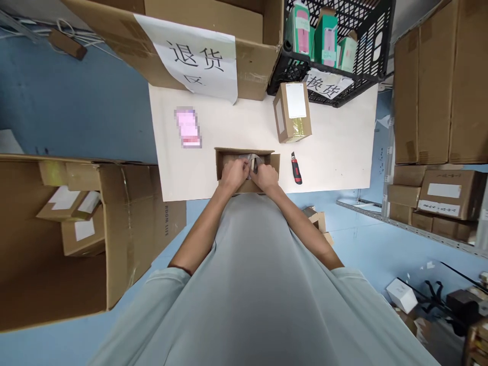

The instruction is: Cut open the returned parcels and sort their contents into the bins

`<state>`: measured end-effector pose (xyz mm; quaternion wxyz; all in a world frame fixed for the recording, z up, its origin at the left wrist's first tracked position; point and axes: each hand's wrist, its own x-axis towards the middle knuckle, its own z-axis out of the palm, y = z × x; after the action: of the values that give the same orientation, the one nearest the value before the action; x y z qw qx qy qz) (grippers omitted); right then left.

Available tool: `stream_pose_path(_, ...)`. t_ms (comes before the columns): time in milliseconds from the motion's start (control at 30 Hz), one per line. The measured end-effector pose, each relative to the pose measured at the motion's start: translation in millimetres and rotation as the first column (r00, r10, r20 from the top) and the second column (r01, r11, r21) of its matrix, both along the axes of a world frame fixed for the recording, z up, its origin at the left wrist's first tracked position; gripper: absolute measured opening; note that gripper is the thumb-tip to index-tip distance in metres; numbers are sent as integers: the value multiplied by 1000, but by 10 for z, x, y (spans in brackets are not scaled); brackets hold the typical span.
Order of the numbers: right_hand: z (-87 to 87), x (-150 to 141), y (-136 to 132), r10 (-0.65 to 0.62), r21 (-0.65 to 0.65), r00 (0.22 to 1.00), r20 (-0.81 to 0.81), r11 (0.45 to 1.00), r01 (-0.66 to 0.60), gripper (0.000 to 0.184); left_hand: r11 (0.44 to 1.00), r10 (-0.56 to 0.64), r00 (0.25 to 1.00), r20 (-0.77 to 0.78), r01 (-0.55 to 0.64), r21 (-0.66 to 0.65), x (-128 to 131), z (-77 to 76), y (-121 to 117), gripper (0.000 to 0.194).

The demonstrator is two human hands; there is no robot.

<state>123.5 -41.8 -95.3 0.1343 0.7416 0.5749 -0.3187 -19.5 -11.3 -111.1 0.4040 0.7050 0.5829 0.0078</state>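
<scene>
An opened cardboard box [244, 151] stands at the table's near edge, close to my body. Inside its opening, my left hand [233, 173] and my right hand [266, 175] pinch a clear plastic bag [253, 161] from both sides. Something pale shows through the plastic, too small to name. The fingers of both hands are closed on the bag. Right of the box lies a red and black utility knife [296, 169]. Behind the knife sits a taped cardboard parcel [293, 112] with a white label.
A large carton with a paper sign [202, 61] and a black crate [375, 61] holding green boxes line the table's [335, 147] back. A pixelated pink item [188, 127] lies left. A big open carton [125, 229] with parcels stands left; shelved boxes [442, 190] stand right.
</scene>
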Motion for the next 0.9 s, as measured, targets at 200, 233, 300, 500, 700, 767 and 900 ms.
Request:
stream_pose_path(200,91,-188,17,-83,52,995,59,995,80,30,995,-88,996,30,86,53,-52,54,6,53)
stream_pose_path(233,123,-197,5,-86,74,994,61,994,82,30,995,-86,995,42,84,56,-60,60,6,53)
stream_pose_path(300,223,-203,-45,-91,115,994,63,990,83,30,995,-71,994,80,66,68,-78,73,6,53)
stream_pose_path(500,712,-210,-342,-129,140,983,129,984,111,27,991,-73,986,150,55,119,-125,168,6,47)
stream_pose_path(700,983,-92,-726,-100,250,989,112,966,69,26,987,-97,982,160,75,142,-95,299,-4,38)
stream_pose_path(767,1018,-20,-849,-83,311,993,89,949,51,27,988,-88,983,162,65,143,-89,313,-11,39)
stream_pose_path(900,1137,186,-1047,-65,458,998,-7,887,61,30,990,-18,990,137,-2,144,-160,297,-15,39)
